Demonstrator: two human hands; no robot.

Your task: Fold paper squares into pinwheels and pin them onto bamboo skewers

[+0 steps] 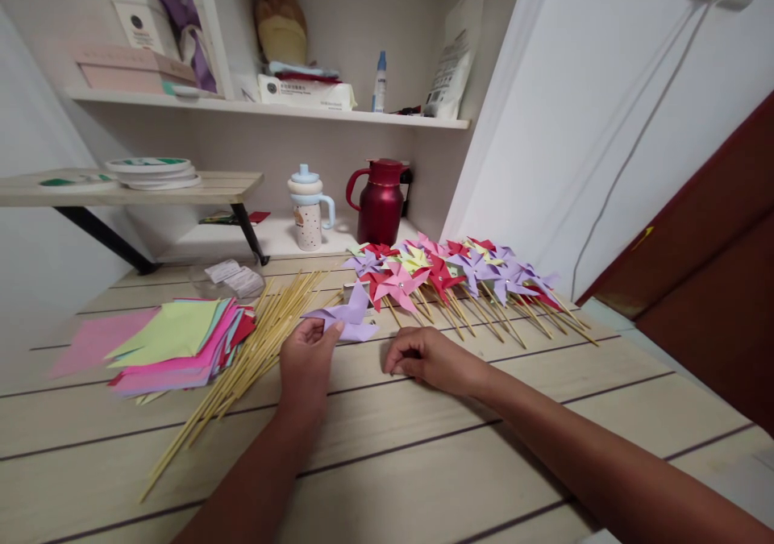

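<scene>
A pale plank table [423, 479] fills the near scene, with white shelves [266, 109] rising at its far side. On the far right of the table lies a heap of finished pinwheels [447, 274], red, pink, purple and yellow, their sticks pointing near and right. To the left sits a stack of paper [175, 338] in pink, green and red, and just right of it a loose bundle of sticks [247, 350] runs from far to near left, its far ends close to the left hand. Behind, a red jug [380, 201] and a spotted cup [308, 213] stand on the low shelf.

The purple pinwheel [347, 318] lies flat between the sticks and the heap. The left hand [308, 363] pinches its near edge between thumb and fingers. The right hand [423, 359] rests on the table just right of it, fingers curled loosely inward; whether it holds anything small I cannot tell. The two hands are near but apart.
</scene>
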